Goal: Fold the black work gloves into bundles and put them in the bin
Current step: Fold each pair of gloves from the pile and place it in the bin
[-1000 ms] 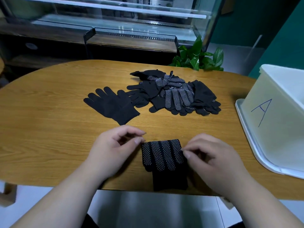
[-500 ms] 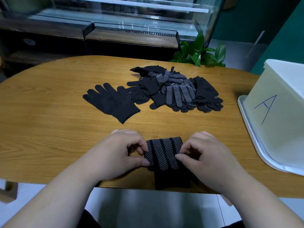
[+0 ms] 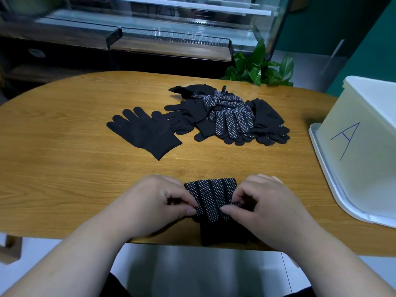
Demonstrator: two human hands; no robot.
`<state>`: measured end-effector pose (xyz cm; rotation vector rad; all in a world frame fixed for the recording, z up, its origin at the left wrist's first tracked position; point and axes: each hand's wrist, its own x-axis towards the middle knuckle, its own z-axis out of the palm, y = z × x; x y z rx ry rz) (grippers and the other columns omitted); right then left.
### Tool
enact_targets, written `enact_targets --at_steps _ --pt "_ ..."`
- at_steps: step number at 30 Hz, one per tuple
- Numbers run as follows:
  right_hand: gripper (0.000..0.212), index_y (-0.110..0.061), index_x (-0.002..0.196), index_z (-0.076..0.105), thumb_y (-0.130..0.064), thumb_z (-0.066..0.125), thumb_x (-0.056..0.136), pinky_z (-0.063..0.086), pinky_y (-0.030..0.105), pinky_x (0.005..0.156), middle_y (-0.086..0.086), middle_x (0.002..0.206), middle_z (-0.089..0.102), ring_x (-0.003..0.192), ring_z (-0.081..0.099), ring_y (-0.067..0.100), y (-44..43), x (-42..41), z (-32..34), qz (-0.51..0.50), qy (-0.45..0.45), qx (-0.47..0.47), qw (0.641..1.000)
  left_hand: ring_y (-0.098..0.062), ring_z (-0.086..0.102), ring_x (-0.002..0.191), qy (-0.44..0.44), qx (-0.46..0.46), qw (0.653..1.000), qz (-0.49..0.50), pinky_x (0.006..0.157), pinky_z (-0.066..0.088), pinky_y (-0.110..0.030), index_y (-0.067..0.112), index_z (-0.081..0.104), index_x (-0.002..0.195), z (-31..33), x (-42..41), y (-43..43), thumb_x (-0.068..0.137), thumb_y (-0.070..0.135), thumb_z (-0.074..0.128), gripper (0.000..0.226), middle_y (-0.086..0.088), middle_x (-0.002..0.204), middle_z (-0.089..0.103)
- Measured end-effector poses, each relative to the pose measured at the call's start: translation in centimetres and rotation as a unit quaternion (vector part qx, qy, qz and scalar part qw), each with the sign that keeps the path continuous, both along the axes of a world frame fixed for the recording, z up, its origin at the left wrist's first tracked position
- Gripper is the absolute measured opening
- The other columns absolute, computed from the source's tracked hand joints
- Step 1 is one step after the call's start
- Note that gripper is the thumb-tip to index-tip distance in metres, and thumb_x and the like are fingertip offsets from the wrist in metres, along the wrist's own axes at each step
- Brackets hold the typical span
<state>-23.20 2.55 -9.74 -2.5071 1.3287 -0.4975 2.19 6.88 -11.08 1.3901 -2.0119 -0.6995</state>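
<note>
Gloves [image 3: 211, 199] (dotted side up, folded over) are pinched at the table's [image 3: 64, 168] near edge by the left hand [image 3: 156, 202] and right hand [image 3: 263, 209]; more are piled [image 3: 227, 116] beyond, the bin [image 3: 364, 146] at right

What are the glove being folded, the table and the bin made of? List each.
Glove: black knit fabric, matte, with white grip dots, likely rubbery. Table: wood or wood-look laminate, satin; grain lines show. Bin: whitish plastic, apparently; smooth, slightly translucent walls.
</note>
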Motion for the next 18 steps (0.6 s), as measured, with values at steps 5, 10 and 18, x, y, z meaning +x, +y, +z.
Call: enact_targets --at_steps 5,10,18 --pt "0.04 -0.032 0.071 0.055 -0.071 0.05 0.074 0.042 0.033 0.079 -0.019 0.072 0.053 0.078 0.05 0.008 0.2 0.2 0.0 0.005 0.0 -0.019 1.0 -0.001 0.06 0.081 -0.017 -0.002 1.0 0.003 0.067 0.042 -0.011 0.04 0.074 0.091 0.3 -0.4 0.1 0.077 0.032 0.08 0.017 0.016 0.083 0.061" --pt "0.056 -0.029 0.067 0.054 -0.082 0.041 0.077 0.039 0.031 0.079 -0.015 0.068 0.052 0.075 0.05 0.008 0.1 0.6 0.1 -0.01 0.011 -0.029 0.999 -0.002 0.055 0.078 -0.038 -0.04 0.998 -0.002 0.068 0.037 -0.008 0.037 0.074 0.088 0.3 -0.4 0.2 0.078 0.048 0.068 0.016 0.01 0.078 0.056" --pt "0.055 -0.028 0.065 0.044 -0.083 0.05 0.068 0.033 0.029 0.071 -0.016 0.067 0.045 0.072 0.041 0.004 0.1 1.4 0.1 -0.018 0.047 -0.028 0.998 -0.003 0.05 0.093 -0.057 -0.092 0.994 0.005 0.082 0.039 -0.018 0.041 0.07 0.095 -0.2 -0.4 -0.2 0.076 0.054 0.066 0.024 0.02 0.088 0.054"
